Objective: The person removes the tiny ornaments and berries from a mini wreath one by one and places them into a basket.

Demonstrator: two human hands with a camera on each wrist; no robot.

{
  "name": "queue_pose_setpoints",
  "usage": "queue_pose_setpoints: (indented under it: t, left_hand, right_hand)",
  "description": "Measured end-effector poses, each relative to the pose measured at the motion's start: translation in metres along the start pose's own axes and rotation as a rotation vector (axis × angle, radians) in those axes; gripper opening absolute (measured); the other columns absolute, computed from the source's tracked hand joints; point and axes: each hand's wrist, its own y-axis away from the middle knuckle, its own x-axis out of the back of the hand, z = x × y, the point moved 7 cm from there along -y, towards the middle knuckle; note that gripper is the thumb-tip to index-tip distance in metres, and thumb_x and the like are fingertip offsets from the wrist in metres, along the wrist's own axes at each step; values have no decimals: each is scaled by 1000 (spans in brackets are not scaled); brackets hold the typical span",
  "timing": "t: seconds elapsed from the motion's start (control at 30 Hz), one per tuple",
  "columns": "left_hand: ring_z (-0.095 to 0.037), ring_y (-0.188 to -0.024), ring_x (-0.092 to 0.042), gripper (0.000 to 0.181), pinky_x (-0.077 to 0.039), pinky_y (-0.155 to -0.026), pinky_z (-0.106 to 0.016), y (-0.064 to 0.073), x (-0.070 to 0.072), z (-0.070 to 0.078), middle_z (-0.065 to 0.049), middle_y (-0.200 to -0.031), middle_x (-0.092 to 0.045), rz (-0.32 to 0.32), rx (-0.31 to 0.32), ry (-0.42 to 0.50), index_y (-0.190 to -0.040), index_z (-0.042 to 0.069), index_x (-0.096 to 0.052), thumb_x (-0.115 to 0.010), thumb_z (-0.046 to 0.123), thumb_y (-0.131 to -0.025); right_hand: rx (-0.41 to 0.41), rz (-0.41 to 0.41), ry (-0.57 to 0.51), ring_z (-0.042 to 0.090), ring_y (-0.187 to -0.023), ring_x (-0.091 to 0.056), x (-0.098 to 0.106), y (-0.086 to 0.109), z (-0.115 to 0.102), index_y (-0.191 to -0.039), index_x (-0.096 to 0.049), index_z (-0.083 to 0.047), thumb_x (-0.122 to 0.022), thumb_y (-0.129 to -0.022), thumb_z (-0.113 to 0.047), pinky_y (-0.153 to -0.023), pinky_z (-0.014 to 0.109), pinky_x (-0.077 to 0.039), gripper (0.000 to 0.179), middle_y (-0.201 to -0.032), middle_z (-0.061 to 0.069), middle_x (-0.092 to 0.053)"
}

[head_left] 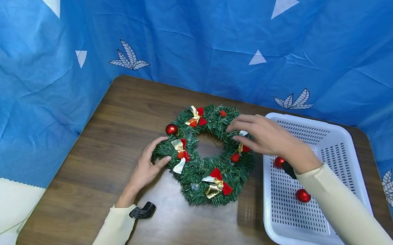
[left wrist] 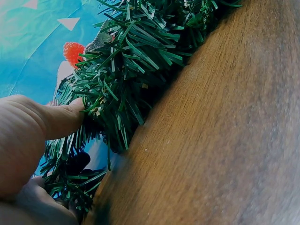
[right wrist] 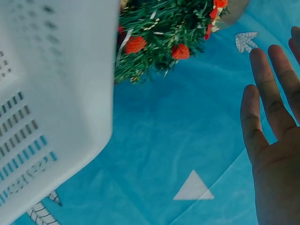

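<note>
A green Christmas wreath lies flat on the table, decorated with several red, gold and silver bows and red berries. One shiny red bauble sits at its upper left edge. My left hand grips the wreath's left side, its thumb pressed into the branches in the left wrist view. Over the wreath's upper right part hovers my right hand, hiding some of the decoration there. In the right wrist view its fingers are extended and spread, holding nothing.
A white slotted plastic basket stands to the right of the wreath, under my right forearm. Inside are a red bauble and another partly covered by the wrist. Blue patterned cloth hangs behind the brown wooden table.
</note>
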Motion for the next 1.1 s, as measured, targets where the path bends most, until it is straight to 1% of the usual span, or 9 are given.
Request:
queue_pose_setpoints:
  t: [0.13, 0.27, 0.43, 0.57, 0.73, 0.9, 0.97, 1.1]
  left_hand:
    - [-34, -141, -41, 60, -30, -116, -59, 0, 0, 0, -10, -151, -48, -3, 9, -3, -147, 23, -48, -73, 24, -93]
    - [-34, -142, -40, 61, -29, -116, -60, 1, 0, 1, -10, -152, -47, -6, 20, 2, -147, 24, -48, -74, 24, -92]
    - [-35, -142, -40, 61, -30, -115, -60, 1, -1, 0, -10, -151, -47, -13, 25, 5, -148, 24, -48, -74, 22, -92]
    - [-34, -142, -40, 61, -30, -116, -59, 1, 0, 1, -10, -151, -47, -9, 18, 9, -147, 25, -48, -74, 22, -92]
    - [-33, -142, -41, 59, -30, -116, -57, 1, 1, 1, -10, -151, -48, -7, 10, 10, -147, 24, -49, -73, 21, -93]
    - [-33, -142, -41, 60, -30, -117, -56, 0, 2, 2, -10, -151, -48, -3, 5, 5, -146, 25, -49, -73, 20, -93]
    - [-33, -142, -41, 60, -30, -117, -57, 0, 2, 2, -10, -151, -48, -3, 5, 5, -146, 25, -49, -73, 19, -92]
    - [-34, -141, -42, 61, -30, -116, -57, 1, 1, 2, -11, -150, -49, -5, 6, 5, -147, 24, -49, -74, 19, -92]
  right_hand:
    - [-1, -24, -26, 22, -104, -67, -5, -14, -1, -121, -69, -15, -67, -97, -23, -88, 42, -56, 25, -119, 3, -67]
    - [-4, -48, -44, 22, -101, -67, -9, -28, -1, -121, -68, -15, -66, -98, -23, -86, 42, -56, 25, -119, 3, -67]
    - [17, -83, -48, 20, -98, -68, -16, -45, -4, -122, -67, -14, -64, -99, -23, -84, 40, -57, 25, -121, 4, -66]
    - [16, -110, -61, 22, -100, -68, -21, -57, -4, -123, -67, -13, -64, -99, -21, -87, 41, -56, 26, -122, 4, -66]
    - [-10, -145, -80, 24, -109, -66, -27, -72, -4, -124, -66, -15, -63, -99, -22, -92, 42, -54, 25, -125, 3, -65]
    - [-24, -165, -85, 21, -111, -65, -33, -88, -4, -124, -67, -18, -62, -100, -25, -94, 40, -53, 25, -126, 1, -64]
    - [-28, -175, -92, 20, -113, -64, -36, -96, -4, -124, -67, -18, -62, -100, -25, -95, 40, -53, 26, -126, 1, -64]
    - [-36, -192, -136, 21, -112, -64, -45, -109, -5, -123, -68, -14, -63, -99, -20, -95, 40, -53, 25, -125, 2, -64]
